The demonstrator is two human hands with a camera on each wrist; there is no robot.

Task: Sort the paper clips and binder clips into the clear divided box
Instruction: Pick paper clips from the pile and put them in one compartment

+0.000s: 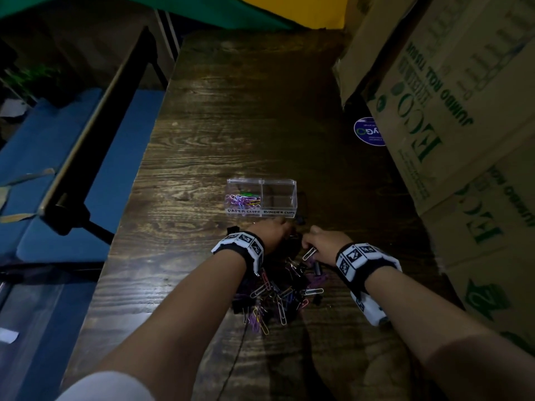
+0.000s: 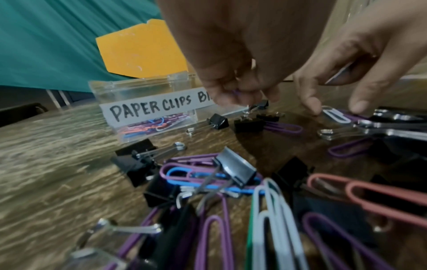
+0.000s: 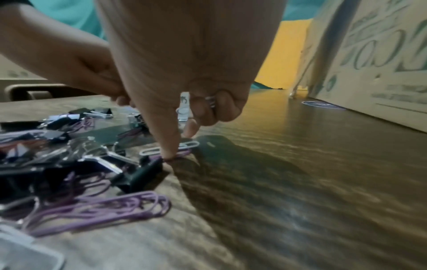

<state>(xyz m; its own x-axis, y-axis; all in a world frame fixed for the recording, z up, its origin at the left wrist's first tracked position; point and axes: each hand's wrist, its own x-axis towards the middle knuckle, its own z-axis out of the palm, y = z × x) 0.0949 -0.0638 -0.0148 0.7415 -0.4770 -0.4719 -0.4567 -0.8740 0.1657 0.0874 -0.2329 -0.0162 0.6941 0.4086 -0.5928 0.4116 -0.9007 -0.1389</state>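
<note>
The clear divided box [image 1: 262, 198] stands on the table, with coloured paper clips [image 1: 244, 199] in its left compartment, labelled PAPER CLIPS [image 2: 150, 109]. A mixed pile of paper clips and black binder clips [image 1: 278, 290] lies in front of it. My left hand [image 1: 279, 230] hovers over the pile's far edge, fingers curled round a purple paper clip [image 2: 236, 92]. Beside it, my right hand [image 1: 311, 241] presses its index fingertip [image 3: 167, 151] on a white paper clip [image 3: 191, 144], while its curled outer fingers hold white paper clips [image 3: 210, 101].
Stacked cardboard boxes [image 1: 463, 125] line the table's right side, with a round blue sticker [image 1: 369, 131] at their foot. The table's left edge [image 1: 139, 198] drops off beside a blue bench [image 1: 72, 169]. Bare wood [image 1: 246, 111] lies beyond the clear box.
</note>
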